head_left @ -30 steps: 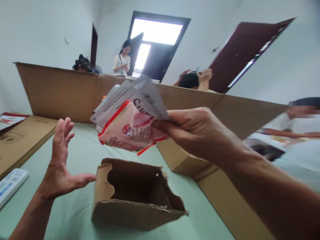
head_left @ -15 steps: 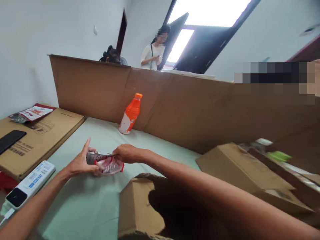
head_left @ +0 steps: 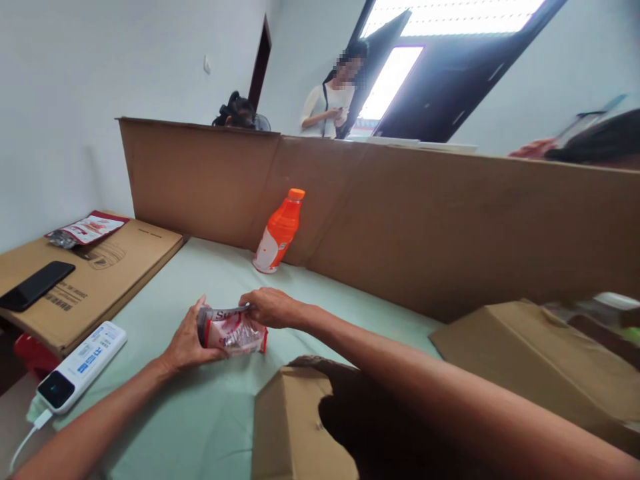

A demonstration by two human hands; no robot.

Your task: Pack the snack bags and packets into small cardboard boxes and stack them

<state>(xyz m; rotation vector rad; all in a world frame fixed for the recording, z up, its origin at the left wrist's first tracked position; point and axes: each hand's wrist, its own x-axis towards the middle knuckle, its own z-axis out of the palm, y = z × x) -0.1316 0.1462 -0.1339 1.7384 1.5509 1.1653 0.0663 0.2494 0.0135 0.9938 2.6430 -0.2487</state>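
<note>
A small printed packet (head_left: pixel 237 333), white and red with a grey band along its upper edge, is held just above the pale green table cover (head_left: pixel 200 413). My left hand (head_left: pixel 193 340) is closed around its left end, thumb along the lower front. At the upper edge, near the packet's right side, my right hand (head_left: pixel 267 308) pinches the grey band; its fingertips are partly hidden. Beyond my hands, an orange-capped bottle (head_left: pixel 280 230) with orange contents stands by the cardboard wall.
A long cardboard wall (head_left: pixel 400 213) closes off the far side. An open cardboard box (head_left: pixel 285 420) sits under my right forearm, another box (head_left: pixel 530 360) at right. At left are a power bank (head_left: pixel 83 367), a phone (head_left: pixel 37 283) and a flat carton (head_left: pixel 135 260). People are beyond the wall.
My left fingers, raised and spread before, now wrap round the packet's left end. More of the grey band's lettering shows. The whole view has shifted, so things appear further right.
</note>
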